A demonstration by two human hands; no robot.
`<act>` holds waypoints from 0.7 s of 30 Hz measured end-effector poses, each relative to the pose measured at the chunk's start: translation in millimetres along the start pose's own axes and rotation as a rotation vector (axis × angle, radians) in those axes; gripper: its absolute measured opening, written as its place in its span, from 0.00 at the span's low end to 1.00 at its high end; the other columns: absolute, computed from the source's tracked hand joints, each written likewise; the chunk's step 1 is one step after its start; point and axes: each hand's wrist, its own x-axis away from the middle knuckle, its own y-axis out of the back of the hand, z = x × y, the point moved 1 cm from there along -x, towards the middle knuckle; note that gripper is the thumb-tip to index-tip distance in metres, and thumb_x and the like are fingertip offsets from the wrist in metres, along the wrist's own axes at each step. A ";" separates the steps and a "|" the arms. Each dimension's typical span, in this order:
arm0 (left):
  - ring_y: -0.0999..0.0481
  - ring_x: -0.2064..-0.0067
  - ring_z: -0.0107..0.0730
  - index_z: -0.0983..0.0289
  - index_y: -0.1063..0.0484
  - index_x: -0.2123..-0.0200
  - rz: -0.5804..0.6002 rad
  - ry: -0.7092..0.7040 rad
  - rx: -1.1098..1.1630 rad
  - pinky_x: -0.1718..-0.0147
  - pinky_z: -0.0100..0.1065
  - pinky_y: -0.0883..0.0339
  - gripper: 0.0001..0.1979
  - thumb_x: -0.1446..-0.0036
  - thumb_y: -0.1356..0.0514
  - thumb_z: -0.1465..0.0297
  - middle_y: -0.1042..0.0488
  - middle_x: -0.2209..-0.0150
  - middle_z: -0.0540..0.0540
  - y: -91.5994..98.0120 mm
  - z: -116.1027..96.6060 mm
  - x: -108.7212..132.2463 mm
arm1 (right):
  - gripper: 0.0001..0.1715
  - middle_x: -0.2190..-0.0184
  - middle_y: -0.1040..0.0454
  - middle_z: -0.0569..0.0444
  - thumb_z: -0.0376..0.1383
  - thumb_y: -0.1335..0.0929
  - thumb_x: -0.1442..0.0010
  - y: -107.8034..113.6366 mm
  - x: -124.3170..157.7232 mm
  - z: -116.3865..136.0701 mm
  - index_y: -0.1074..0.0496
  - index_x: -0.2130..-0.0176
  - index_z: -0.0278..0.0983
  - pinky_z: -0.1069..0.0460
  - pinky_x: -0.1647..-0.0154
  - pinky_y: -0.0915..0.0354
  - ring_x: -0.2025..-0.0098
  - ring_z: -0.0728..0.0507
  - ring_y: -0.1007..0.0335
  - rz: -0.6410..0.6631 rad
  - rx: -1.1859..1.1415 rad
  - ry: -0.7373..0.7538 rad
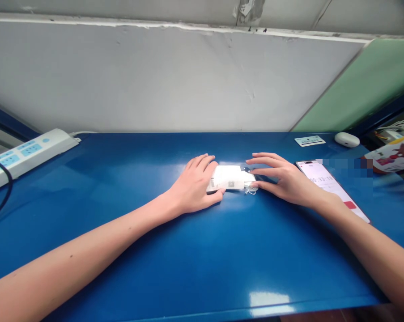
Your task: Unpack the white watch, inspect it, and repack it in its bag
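Note:
A small, flat white packet with a printed square code lies on the blue table in front of me. Its edges look like clear plastic, and a short silver bead chain shows at its right end. My left hand grips the packet's left end, thumb along the near edge and fingers over the far side; that end is hidden beneath it. At the right end is my right hand, its fingers stretched and apart. The right thumb and fingertips are at the packet's edge by the chain; whether they press on it I cannot tell.
A phone with a timer on its screen lies beside my right forearm. Behind it are a white card and a white rounded case. A power strip and black cable are at left. A wall borders the table's back.

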 end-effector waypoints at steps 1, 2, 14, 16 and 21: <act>0.39 0.34 0.62 0.71 0.35 0.43 -0.002 0.000 0.003 0.36 0.58 0.42 0.28 0.41 0.41 0.58 0.35 0.37 0.74 -0.2 0.3 0.0 | 0.10 0.47 0.21 0.48 0.39 0.29 0.37 0.6 0.2 -0.3 0.19 0.56 0.42 0.34 0.40 0.31 0.38 0.32 0.32 0.014 0.000 -0.005; 0.39 0.33 0.62 0.71 0.35 0.43 -0.002 -0.003 0.008 0.36 0.58 0.42 0.28 0.41 0.40 0.59 0.35 0.37 0.74 -0.5 0.7 0.1 | 0.10 0.48 0.21 0.48 0.39 0.29 0.37 1.2 0.4 -0.5 0.19 0.56 0.42 0.35 0.40 0.31 0.38 0.32 0.32 0.028 -0.001 -0.011; 0.44 0.30 0.63 0.69 0.37 0.41 0.069 -0.035 0.085 0.35 0.59 0.43 0.34 0.43 0.38 0.53 0.38 0.35 0.74 -0.1 2.0 0.8 | 0.20 0.42 0.26 0.43 0.41 0.25 0.43 -16.0 2.3 12.0 0.24 0.50 0.41 0.30 0.39 0.35 0.35 0.28 0.37 -0.016 -0.054 -0.075; 0.44 0.31 0.63 0.70 0.38 0.39 0.081 -0.031 0.085 0.35 0.59 0.43 0.37 0.43 0.38 0.51 0.38 0.35 0.73 0.4 1.8 0.5 | 0.18 0.44 0.24 0.43 0.40 0.26 0.42 -21.0 2.5 14.6 0.24 0.51 0.41 0.30 0.40 0.33 0.36 0.28 0.35 -0.056 -0.070 -0.093; 0.44 0.31 0.61 0.72 0.41 0.36 0.119 -0.028 0.058 0.34 0.56 0.45 0.36 0.38 0.41 0.52 0.37 0.35 0.72 0.7 0.9 -0.4 | 0.14 0.47 0.22 0.43 0.37 0.27 0.41 -25.4 1.7 20.8 0.23 0.54 0.39 0.31 0.42 0.31 0.38 0.29 0.33 -0.079 -0.030 -0.103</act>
